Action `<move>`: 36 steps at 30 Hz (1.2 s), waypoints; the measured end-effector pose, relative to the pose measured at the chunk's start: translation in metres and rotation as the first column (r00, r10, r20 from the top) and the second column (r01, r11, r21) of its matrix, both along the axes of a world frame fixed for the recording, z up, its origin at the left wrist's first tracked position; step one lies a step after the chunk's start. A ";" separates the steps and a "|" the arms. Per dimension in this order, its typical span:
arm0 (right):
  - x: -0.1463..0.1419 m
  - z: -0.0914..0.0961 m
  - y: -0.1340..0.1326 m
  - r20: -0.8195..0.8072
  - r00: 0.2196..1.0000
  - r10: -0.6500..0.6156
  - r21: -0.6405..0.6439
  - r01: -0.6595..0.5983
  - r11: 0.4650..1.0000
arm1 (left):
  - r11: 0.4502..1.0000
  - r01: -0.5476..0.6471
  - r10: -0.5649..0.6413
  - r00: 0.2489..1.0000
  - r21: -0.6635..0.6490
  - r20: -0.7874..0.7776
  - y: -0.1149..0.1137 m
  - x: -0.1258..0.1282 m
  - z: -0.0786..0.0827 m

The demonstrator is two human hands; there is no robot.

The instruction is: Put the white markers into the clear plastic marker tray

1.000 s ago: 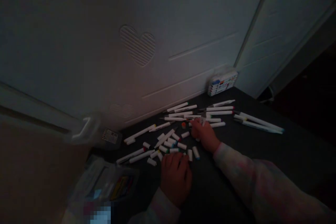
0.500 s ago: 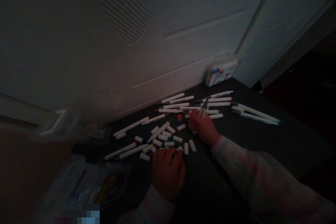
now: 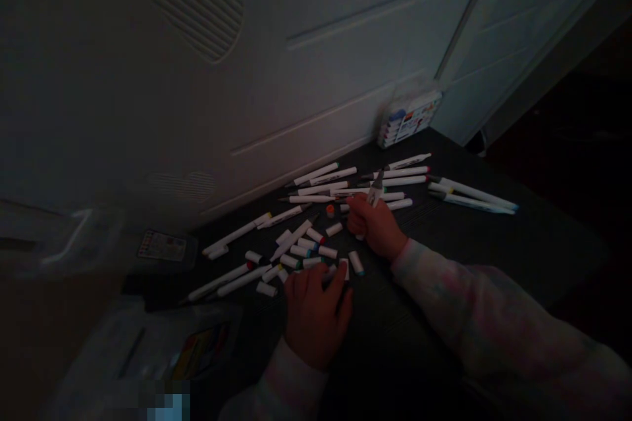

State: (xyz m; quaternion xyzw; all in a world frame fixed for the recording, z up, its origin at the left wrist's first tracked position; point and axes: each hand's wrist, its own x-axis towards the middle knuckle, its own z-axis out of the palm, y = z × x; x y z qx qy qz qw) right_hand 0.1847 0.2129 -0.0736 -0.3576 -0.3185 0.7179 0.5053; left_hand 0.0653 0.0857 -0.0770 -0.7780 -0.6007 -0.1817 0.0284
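Note:
My right hand is closed around a white marker, whose grey tip end points up, uncapped. At the near edge of the pile of loose caps, my left hand lies palm down with its fingers apart over several caps. One fingertip touches a white cap. Between the hands and beyond lie a white cap with a blue end, a cap with a red end and an orange cap. Uncapped markers lie behind the caps. What is under my left palm is hidden.
The dark tabletop meets a white panelled door. A boxed marker set stands at the back right. Two markers lie at the right. Clear plastic packaging is at the left, near a small labelled case.
The view has shifted slightly. My left hand has moved a little rightward over the caps, its fingertip now on a white cap. My right hand still holds the marker.

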 end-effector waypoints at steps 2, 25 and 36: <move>0.000 0.000 0.000 -0.002 1.000 -0.001 0.001 0.001 1.000 | 1.000 0.003 -0.003 1.000 0.001 0.013 -0.001 0.000 0.000; 0.001 0.000 0.000 -0.006 1.000 -0.015 -0.021 0.015 1.000 | 0.997 0.007 -0.017 0.991 0.076 0.135 -0.005 0.001 -0.001; 0.000 0.000 -0.002 -0.005 1.000 -0.009 -0.028 0.009 1.000 | 0.993 0.005 -0.026 0.983 0.118 0.181 -0.006 0.001 -0.003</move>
